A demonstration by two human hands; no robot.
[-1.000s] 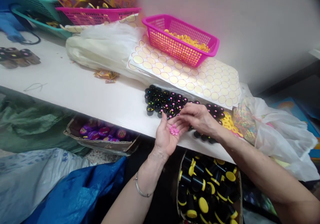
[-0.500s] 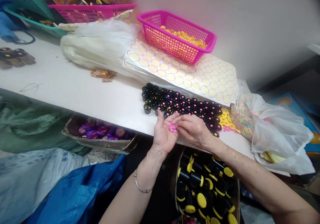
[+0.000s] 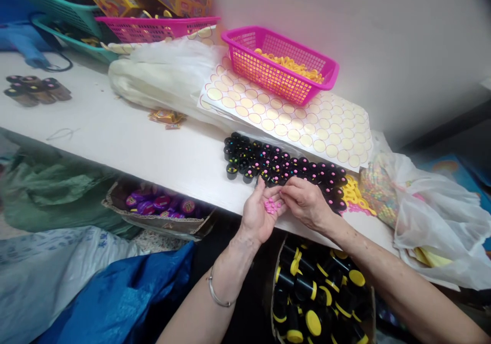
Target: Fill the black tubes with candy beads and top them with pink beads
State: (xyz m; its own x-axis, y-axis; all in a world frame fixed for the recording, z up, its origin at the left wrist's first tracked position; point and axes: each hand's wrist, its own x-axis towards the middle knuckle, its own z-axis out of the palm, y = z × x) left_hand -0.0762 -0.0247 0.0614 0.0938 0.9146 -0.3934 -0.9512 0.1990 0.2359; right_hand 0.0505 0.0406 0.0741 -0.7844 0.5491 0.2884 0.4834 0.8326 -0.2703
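Note:
My left hand (image 3: 258,216) is turned palm up and cupped, holding a small heap of pink pieces (image 3: 272,206) that look like little discs. My right hand (image 3: 307,200) touches the left fingertips, thumb and fingers pinched together. Whatever sits in that pinch is hidden. Just beyond both hands stand rows of small black cups (image 3: 284,162), open at the top. Many show a pink piece inside, and some hold yellow or green bits. To the right of the cups, yellow rings (image 3: 353,193) and more pink pieces (image 3: 358,210) lie on the white table (image 3: 126,129).
A pink basket (image 3: 264,75) of yellow rings rests on sticker sheets (image 3: 295,124) behind the cups. A plastic bag (image 3: 433,216) of coloured beads sits at right. Below the table edge are a box (image 3: 274,293) of yellow-capped black jars and a carton (image 3: 153,221) of purple packages.
The view has shifted, so the scene sits slightly lower and further right. My right fingers remain pinched at my left hand, and the pink pieces lie more spread in the left palm.

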